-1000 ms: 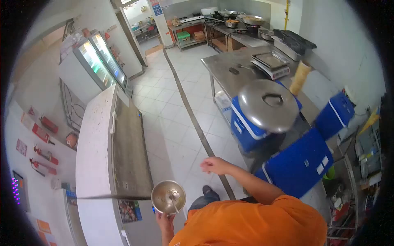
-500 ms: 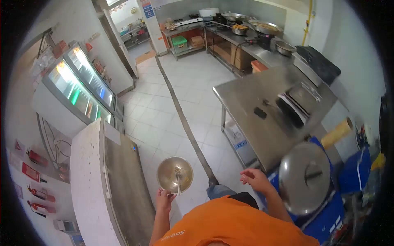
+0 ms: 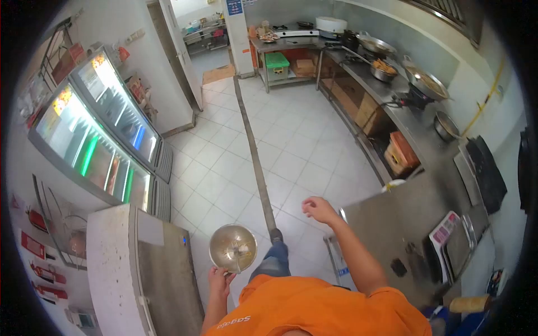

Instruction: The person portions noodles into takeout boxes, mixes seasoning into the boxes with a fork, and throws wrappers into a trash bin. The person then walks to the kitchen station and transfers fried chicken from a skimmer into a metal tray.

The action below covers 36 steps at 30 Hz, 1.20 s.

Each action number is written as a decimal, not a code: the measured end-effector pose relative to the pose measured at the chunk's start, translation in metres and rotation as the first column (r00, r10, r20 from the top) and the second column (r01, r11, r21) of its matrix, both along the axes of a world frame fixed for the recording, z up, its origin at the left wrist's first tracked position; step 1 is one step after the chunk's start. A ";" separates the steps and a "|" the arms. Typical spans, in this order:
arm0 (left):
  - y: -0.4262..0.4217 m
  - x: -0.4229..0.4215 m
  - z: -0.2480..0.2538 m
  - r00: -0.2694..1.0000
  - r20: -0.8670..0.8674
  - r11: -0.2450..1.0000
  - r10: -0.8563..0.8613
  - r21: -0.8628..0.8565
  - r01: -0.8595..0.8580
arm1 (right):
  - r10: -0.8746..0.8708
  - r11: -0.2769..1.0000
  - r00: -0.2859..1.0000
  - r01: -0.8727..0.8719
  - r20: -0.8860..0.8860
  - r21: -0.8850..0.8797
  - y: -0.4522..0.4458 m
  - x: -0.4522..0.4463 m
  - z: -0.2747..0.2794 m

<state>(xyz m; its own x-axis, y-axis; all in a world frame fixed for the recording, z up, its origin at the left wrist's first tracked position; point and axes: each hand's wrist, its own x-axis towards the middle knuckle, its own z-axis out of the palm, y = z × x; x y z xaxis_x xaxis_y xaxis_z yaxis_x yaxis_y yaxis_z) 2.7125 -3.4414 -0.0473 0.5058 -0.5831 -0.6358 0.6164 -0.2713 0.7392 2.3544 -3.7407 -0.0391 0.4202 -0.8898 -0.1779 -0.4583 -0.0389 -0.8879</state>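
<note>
A round metal bowl (image 3: 224, 246) is held by its near rim in my left hand (image 3: 221, 280), with the fingers pressed on the edge. Inside the bowl lie a utensil, its handle toward me, and a little yellowish food. My right hand (image 3: 318, 210) is held out over the floor, left of the steel table's corner, touching nothing. Its fingers are loosely curled and partly apart, with nothing in them.
At left stand a white chest freezer (image 3: 115, 269) and lit glass-door fridges (image 3: 92, 151). To the right, a steel table (image 3: 386, 229) bears a scale (image 3: 445, 229). Beyond it, a counter (image 3: 392, 112) holds pans and burners. A doorway is at the back. Tiled floor (image 3: 302, 151) lies ahead.
The view has moved forward past the blue coolers and the large lid, and the steel table is nearer. My left hand still holds the bowl; my right arm has swung forward since the middle frame.
</note>
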 end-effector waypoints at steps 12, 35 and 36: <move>-0.577 0.093 0.031 0.978 -0.006 0.959 -0.207 -0.201 0.201 | -0.478 0.640 0.840 0.533 -0.256 0.553 -0.268 -0.085 -0.127; -1.324 0.296 0.007 1.000 0.013 0.983 -0.017 -0.183 0.019 | -0.143 0.953 0.988 0.154 -0.061 0.260 -1.265 0.266 -0.049; -1.369 0.306 0.023 1.000 0.025 0.984 -0.017 -0.178 0.021 | -0.177 0.932 0.984 0.177 -0.029 0.315 -1.293 0.285 -0.038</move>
<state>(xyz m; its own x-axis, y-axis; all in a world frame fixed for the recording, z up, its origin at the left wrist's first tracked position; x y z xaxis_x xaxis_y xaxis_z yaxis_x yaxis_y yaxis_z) 3.0182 -4.8101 -0.0246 0.5071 -0.6952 -0.5095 0.5947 -0.1457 0.7907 2.6397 -5.0341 -0.0773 0.2611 -0.8479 -0.4615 -0.4328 0.3245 -0.8411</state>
